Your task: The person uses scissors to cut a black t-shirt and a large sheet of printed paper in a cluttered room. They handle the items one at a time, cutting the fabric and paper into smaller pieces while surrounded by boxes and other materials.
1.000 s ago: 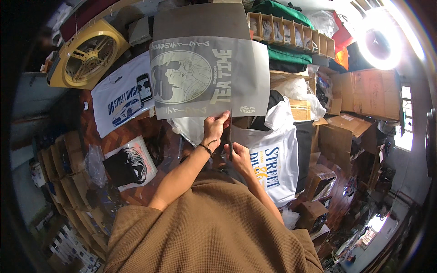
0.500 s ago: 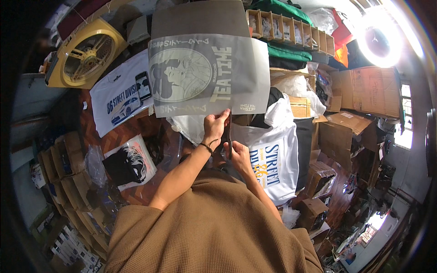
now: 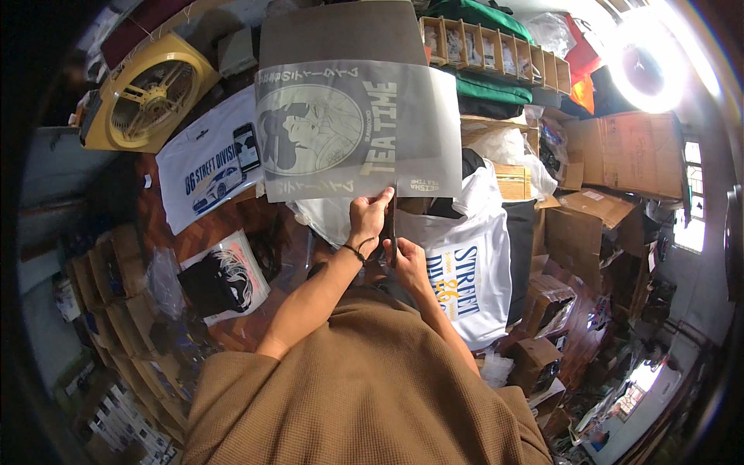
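A translucent film sheet with pale printed lettering and a round figure design lies in front of me, partly over a dark board. My left hand pinches the sheet's near edge between thumb and fingers; a dark bracelet circles that wrist. Just to its right, my right hand is closed around the handles of dark scissors. Their blades point away from me and meet the sheet's near edge, below the large lettering. How far the blades are spread is too small to tell.
White printed shirts flank the sheet: one at left bears a phone, another lies at right. A yellow fan stands far left. Beyond are a wooden divided tray, cardboard boxes and a bright ring light.
The whole view has shifted very slightly. Both hands keep their grips, and the scissors stay at the sheet's near edge.
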Tool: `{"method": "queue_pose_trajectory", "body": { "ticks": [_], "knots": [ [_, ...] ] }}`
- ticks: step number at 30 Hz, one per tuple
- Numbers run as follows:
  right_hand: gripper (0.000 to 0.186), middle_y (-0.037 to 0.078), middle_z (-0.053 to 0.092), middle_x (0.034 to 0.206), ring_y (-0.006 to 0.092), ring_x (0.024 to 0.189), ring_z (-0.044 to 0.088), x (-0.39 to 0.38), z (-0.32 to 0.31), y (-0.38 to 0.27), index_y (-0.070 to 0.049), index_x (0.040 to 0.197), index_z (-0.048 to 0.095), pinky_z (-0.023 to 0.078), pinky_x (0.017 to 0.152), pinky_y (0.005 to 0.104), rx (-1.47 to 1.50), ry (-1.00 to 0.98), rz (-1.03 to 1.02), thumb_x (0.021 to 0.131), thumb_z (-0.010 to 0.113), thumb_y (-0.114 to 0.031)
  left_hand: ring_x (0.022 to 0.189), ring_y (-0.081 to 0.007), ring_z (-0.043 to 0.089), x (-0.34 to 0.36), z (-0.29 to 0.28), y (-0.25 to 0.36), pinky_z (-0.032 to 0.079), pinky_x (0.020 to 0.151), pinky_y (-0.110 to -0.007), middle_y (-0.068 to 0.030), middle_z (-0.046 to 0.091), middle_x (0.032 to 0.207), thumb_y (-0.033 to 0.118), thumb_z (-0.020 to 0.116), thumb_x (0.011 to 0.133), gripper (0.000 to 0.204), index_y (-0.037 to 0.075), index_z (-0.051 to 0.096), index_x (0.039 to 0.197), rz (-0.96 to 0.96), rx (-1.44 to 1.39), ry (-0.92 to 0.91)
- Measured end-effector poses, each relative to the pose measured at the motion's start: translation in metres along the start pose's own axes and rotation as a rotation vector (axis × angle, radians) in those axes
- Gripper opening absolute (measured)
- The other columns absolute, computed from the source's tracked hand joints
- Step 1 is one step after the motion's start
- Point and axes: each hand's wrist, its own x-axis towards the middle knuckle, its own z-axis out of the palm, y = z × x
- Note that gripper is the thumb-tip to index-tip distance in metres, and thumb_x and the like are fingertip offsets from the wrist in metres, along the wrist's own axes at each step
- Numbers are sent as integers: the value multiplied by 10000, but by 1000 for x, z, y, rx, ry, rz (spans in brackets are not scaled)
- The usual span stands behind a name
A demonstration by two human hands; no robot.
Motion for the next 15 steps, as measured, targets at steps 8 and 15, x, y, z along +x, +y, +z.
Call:
{"method": "queue_pose_trajectory", "body": {
  "ticks": [8,15],
  "knots": [
    [438,-23,536,601,57,573,448,5,-3,-2,-34,690,582,343,516,257,-28,-5,-25,963,663,-367,588,-62,457,4,-2,-5,398,558,-250,49,569,660,271,765,879,300,43,691,700,1,22,14],
    [408,-11,559,608,63,575,477,12,-4,2,-26,702,598,362,524,260,-34,0,-46,961,663,-334,583,-56,435,5,-6,-5,378,543,-255,56,565,667,259,756,890,290,16,715,737,-39,55,-22]
  ]
}}
